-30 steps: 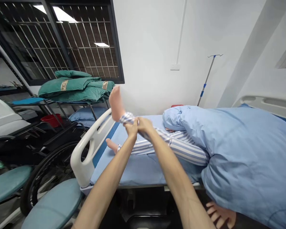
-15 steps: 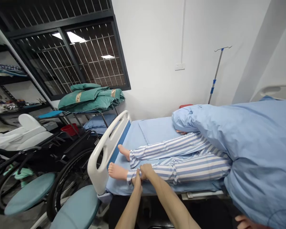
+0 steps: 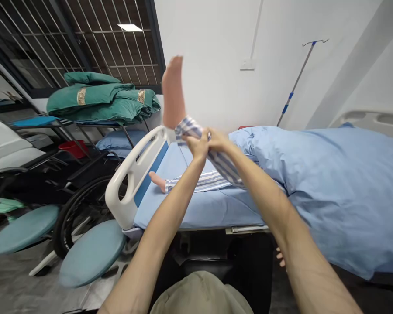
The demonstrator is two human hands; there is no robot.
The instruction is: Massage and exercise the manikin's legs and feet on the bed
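blue-and-white striped trouser leg (image 3: 224,166) slants up to its bare pinkish foot (image 3: 173,96) at upper centre of the frame, left hand (image 3: 198,146) (nearer the foot) and right hand (image 3: 218,140) clasped around it together.

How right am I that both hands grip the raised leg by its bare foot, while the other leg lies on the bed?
Not quite: in the head view, the left hand and right hand grip the raised leg around its striped trouser leg above the ankle, not the foot. The other leg does lie on the bed.
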